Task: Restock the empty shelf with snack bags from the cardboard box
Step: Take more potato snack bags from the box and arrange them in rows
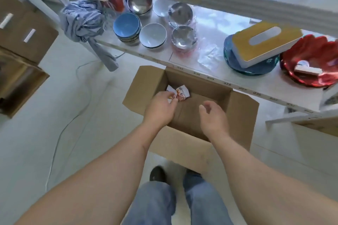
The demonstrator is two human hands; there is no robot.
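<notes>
Open brown cardboard box (243,115) sits on the pale floor (54,115), flaps folded out, right in front of the low white shelf board (210,71) w/ small number labels along its front edge. Box looks nearly bare inside: only small white-and-orange snack bags (181,93) lie at the far-left corner of the box bottom.

Left hand (161,107) is reached into the box, fingers curled round the near edge of the snack bags and touching them; grip looks closed on at least one bag, tho how many it has can't be told. Right hand (213,115) is over the middle-right of the box interior, fingers loosely curled & half open, holding nothing, apart from the bags.

On the shelf board, L to R: crumpled grey-blue cloth (82,23) draped at the shelf post; stack of blue ceramic bowls (127,25); pale grey-white bowl (152,34) just beside it; steel bowls (140,3) behind; more metal bowls in clear plastic wrap (182,29); yellow-and-white rectangular tissue box (265,42) tilted on top of dark blue plates (236,60); red glossy scalloped dish (311,60) at far right.

Upper white shelf rail (237,3) carries a "270" label. Other brown cartons (23,38) stand at left on the floor, thin white cable (73,118) trailing across it. Person's blue-jeans legs (151,204) and a dark shoe (157,173) show just behind the box.
</notes>
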